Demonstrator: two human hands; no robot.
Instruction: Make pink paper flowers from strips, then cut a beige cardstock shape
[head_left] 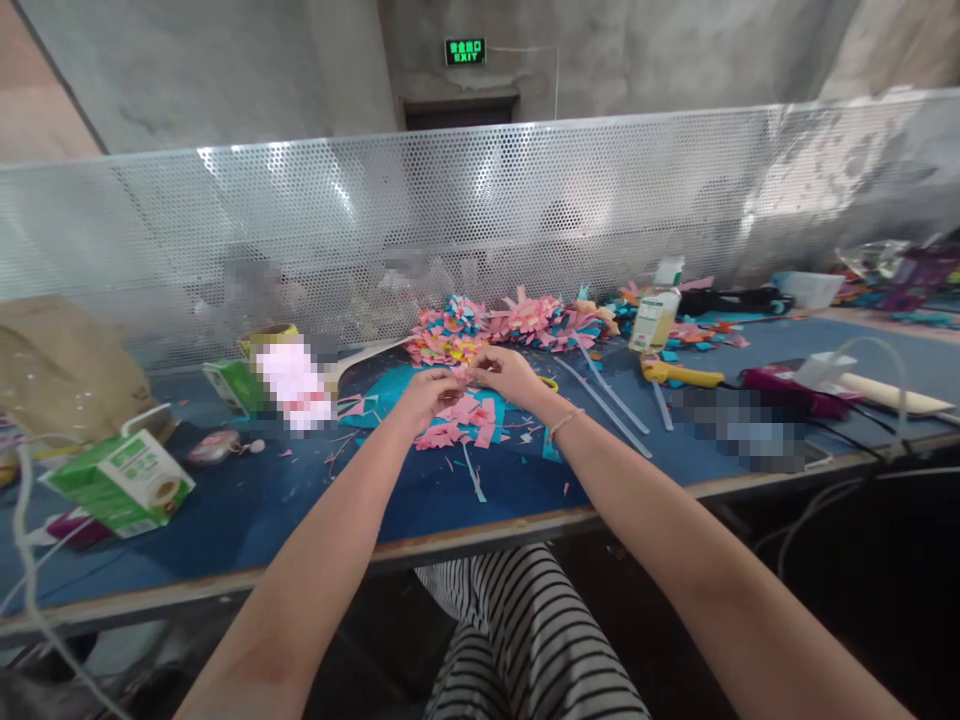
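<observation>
Both hands meet over the middle of the blue table. My left hand is closed in a pinch on a small pink piece. From the other side, the fingers of my right hand pinch the same piece. Below them, cut pink pieces lie in a loose pile on a bright blue sheet. Just behind the hands are fluffy pink, blue and yellow paper bunches. A yellow ring-shaped handle shows beside my right wrist.
Clear glue sticks and a yellow glue gun lie to the right, near a bottle. At left stand a green-and-white carton, a brown bag and a lit phone. A perforated metal screen runs behind.
</observation>
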